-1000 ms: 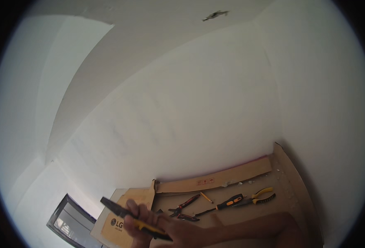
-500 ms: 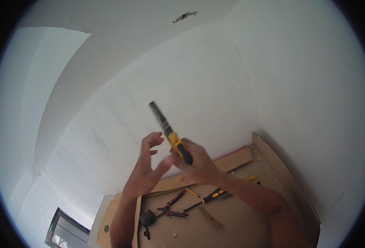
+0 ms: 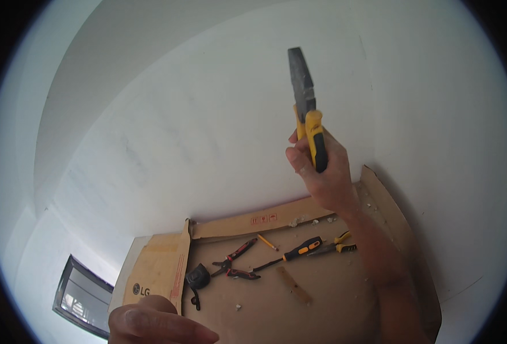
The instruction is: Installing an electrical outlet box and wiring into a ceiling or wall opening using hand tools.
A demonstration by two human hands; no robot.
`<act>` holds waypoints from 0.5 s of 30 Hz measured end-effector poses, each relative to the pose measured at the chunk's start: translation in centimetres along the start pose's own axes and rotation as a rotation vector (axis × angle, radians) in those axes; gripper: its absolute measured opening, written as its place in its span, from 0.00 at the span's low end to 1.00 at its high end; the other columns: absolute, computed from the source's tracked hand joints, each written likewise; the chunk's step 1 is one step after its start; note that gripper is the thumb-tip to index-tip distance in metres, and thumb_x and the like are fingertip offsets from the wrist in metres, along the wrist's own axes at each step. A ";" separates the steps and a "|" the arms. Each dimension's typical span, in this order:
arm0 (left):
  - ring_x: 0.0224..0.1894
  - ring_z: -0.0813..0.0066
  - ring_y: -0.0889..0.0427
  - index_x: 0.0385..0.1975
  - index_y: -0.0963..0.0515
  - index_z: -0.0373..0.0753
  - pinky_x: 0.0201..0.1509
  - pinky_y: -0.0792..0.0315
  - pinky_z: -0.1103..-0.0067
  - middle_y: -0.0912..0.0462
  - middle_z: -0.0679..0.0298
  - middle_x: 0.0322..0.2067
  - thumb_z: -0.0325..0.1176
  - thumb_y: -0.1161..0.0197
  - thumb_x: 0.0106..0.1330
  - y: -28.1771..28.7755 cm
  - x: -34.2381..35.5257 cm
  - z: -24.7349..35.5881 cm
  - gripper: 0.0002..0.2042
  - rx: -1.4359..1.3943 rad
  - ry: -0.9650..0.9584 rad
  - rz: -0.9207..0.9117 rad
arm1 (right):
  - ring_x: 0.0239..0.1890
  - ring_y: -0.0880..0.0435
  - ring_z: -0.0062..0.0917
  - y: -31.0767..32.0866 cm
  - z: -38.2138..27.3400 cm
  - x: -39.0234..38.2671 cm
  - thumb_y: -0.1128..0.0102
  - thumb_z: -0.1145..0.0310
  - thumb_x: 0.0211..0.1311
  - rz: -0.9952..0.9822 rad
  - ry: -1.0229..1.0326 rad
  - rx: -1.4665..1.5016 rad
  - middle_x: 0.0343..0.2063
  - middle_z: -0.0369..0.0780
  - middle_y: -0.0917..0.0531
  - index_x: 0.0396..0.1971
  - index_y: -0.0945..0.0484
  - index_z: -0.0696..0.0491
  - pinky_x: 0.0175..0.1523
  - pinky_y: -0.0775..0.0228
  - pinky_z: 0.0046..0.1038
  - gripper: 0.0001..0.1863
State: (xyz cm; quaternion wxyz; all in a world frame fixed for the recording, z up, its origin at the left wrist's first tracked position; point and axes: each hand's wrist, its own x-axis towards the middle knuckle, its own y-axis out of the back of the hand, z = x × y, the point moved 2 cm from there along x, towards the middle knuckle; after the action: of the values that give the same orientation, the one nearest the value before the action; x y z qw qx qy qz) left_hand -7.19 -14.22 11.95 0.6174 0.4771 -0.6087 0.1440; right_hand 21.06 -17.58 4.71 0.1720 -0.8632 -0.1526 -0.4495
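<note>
Raised in front of the white wall, my right hand [image 3: 329, 178] is closed around the yellow-and-black handles of a pair of pliers [image 3: 303, 86]. Their grey metal jaws point upward, tilted slightly left. My left hand [image 3: 158, 324] is low at the bottom edge, partly cut off, in front of the carton flap. It holds nothing that I can see, and one finger stretches out to the right. Below the right hand, a shallow cardboard box [image 3: 247, 312] holds red-and-black pliers [image 3: 230, 265], an orange-and-black screwdriver [image 3: 304, 249] and a second yellow-and-black pair of pliers [image 3: 335, 245].
Also in the box are a black tape measure [image 3: 198, 276], a yellow pencil [image 3: 268, 243], a brown strip [image 3: 293, 286] and crumbs of white debris [image 3: 297, 221]. Cardboard flaps [image 3: 156, 266] stand up around it. White walls [image 3: 219, 132] rise behind and at right; a dark-framed panel [image 3: 84, 295] is at lower left.
My right hand has carried the pliers up and to the right. My left hand has come away from beside them and dropped to the lower edge. The view has shifted a little.
</note>
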 end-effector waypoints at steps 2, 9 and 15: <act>0.26 0.70 0.26 0.49 0.32 0.54 0.29 0.30 0.73 0.25 0.65 0.27 0.28 0.47 0.67 0.1 -1.6 -0.8 0.13 -0.036 -0.065 0.055 | 0.25 0.26 0.22 -0.1 -0.3 0.0 0.35 0.67 0.62 -0.017 0.176 -0.135 0.32 0.41 0.23 0.27 0.25 0.59 0.31 0.32 0.26 0.12; 0.20 0.76 0.26 0.28 0.28 0.44 0.26 0.33 0.77 0.24 0.68 0.21 0.40 0.46 0.73 3.2 -0.5 -5.1 0.11 0.428 -0.297 -0.063 | 0.32 0.18 0.34 1.8 -0.8 1.1 0.38 0.74 0.58 0.091 0.267 -0.524 0.41 0.44 0.21 0.39 0.21 0.63 0.37 0.27 0.34 0.11; 0.36 0.60 0.14 0.37 0.22 0.33 0.46 0.22 0.69 0.16 0.54 0.33 0.36 0.46 0.74 16.0 7.7 -9.7 0.12 1.030 -0.519 0.135 | 0.69 0.41 0.43 7.6 1.8 8.7 0.45 0.88 0.44 0.169 0.436 -0.893 0.66 0.47 0.37 0.59 0.26 0.58 0.72 0.52 0.40 0.35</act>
State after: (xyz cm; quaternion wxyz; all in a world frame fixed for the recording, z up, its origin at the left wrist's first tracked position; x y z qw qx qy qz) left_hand -11.68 -1.82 27.33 0.1253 0.6957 -0.6207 0.3391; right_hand 30.32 -22.63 9.77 -0.1504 -0.7479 0.1643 -0.6253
